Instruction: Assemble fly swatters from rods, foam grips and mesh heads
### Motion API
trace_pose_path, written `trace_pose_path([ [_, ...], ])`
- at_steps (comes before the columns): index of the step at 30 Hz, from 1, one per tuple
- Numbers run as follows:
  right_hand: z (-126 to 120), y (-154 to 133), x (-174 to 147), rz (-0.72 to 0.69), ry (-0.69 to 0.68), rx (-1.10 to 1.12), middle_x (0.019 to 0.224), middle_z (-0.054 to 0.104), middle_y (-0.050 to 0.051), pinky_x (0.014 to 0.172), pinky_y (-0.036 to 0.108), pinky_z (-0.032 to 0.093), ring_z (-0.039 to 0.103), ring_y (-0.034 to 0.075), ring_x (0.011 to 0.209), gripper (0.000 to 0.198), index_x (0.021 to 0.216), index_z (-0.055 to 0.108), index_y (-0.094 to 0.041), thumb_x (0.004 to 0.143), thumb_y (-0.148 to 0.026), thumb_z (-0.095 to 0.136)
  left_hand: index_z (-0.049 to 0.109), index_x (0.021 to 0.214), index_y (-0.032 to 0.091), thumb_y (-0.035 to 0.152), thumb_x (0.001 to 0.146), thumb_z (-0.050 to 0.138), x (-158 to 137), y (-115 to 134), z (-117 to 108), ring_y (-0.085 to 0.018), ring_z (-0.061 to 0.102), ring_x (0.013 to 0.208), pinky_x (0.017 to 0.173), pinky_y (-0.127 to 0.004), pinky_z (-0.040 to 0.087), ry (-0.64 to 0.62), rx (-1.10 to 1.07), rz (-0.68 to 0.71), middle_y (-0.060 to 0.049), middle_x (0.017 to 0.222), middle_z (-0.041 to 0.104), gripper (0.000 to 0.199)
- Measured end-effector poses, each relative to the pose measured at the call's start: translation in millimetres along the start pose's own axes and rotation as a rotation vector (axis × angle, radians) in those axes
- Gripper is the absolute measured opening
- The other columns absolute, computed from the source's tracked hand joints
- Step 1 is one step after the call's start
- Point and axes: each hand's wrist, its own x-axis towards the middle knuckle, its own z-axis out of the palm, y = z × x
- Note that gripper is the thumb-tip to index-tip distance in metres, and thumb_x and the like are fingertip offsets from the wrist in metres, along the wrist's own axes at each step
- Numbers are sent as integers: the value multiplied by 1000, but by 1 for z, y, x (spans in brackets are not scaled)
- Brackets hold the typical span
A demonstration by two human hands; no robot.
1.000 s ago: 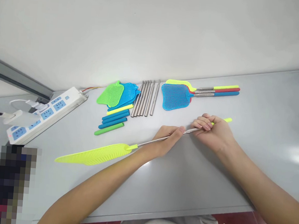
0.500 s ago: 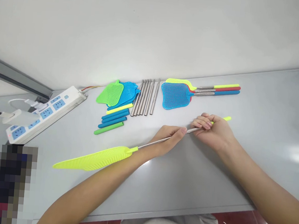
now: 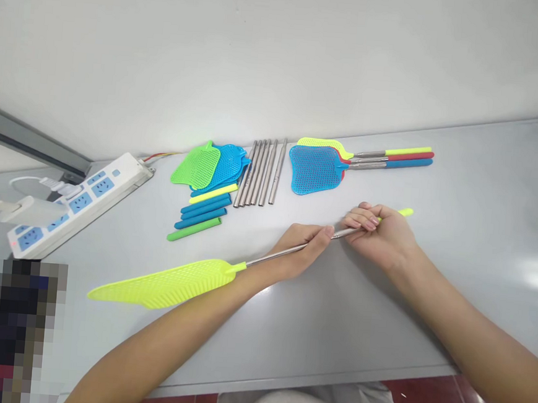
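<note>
Both my hands hold a yellow fly swatter [image 3: 174, 283] above the table, its head pointing to the lower left. My left hand [image 3: 303, 249] pinches the thin metal rod, thumb on top. Further along, my right hand [image 3: 378, 232] is closed round the swatter's thicker end, palm up; the tip of the yellow grip sticks out beyond it. Part of the grip is hidden by the fingers. Behind my hands lie three put-together swatters, the blue one [image 3: 317, 170] in front of a red and a yellow one.
Several metal rods [image 3: 264, 176] lie side by side near the wall. Left of them are loose green [image 3: 197, 166] and blue swatter heads, with several coloured grip sleeves [image 3: 195, 228] in front. A white power strip [image 3: 82, 202] with plugs and cables stands at the left.
The yellow swatter head has turned slightly, showing more of its mesh face. Both hands keep their hold in nearly the same place.
</note>
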Motion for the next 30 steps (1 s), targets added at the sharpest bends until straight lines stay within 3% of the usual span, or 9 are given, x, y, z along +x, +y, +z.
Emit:
trace_pose_path([
  [30, 1, 1, -1, 6, 17, -34, 44, 18, -10, 36, 18, 33, 25, 4, 30, 25, 66, 28, -20, 53, 1, 34, 25, 54, 18, 45, 86, 28, 0, 0, 1, -8, 23, 48, 45, -23, 18, 6, 0, 18, 4, 52, 23, 42],
])
